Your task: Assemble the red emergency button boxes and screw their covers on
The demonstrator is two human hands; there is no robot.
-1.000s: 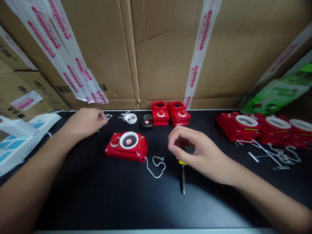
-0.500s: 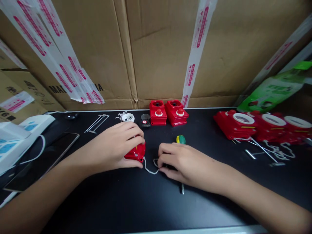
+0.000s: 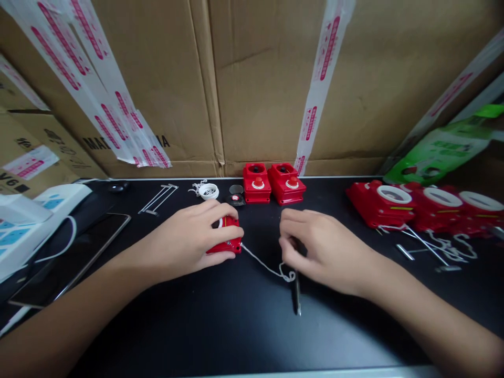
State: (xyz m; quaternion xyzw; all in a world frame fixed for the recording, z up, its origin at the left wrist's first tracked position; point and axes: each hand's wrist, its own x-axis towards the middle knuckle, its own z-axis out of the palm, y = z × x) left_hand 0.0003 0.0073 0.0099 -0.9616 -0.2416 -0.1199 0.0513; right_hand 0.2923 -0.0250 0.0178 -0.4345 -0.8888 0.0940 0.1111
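The left hand (image 3: 187, 239) wraps the red box (image 3: 227, 244) on the surface (image 3: 236, 325); a firm grip should steady it. Right of the red box, the right hand (image 3: 317, 249) curls over a screwdriver (image 3: 296, 300), its pinch hidden; best keep the cord (image 3: 263, 264) clear.

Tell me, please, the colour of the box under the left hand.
The box is red, seen best in the head view.

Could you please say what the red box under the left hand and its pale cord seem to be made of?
The red box looks like glossy plastic, from its sheen and crisp edges, though painted metal is possible. The pale cord seems matt textile, from its soft curls; fibre unclear.
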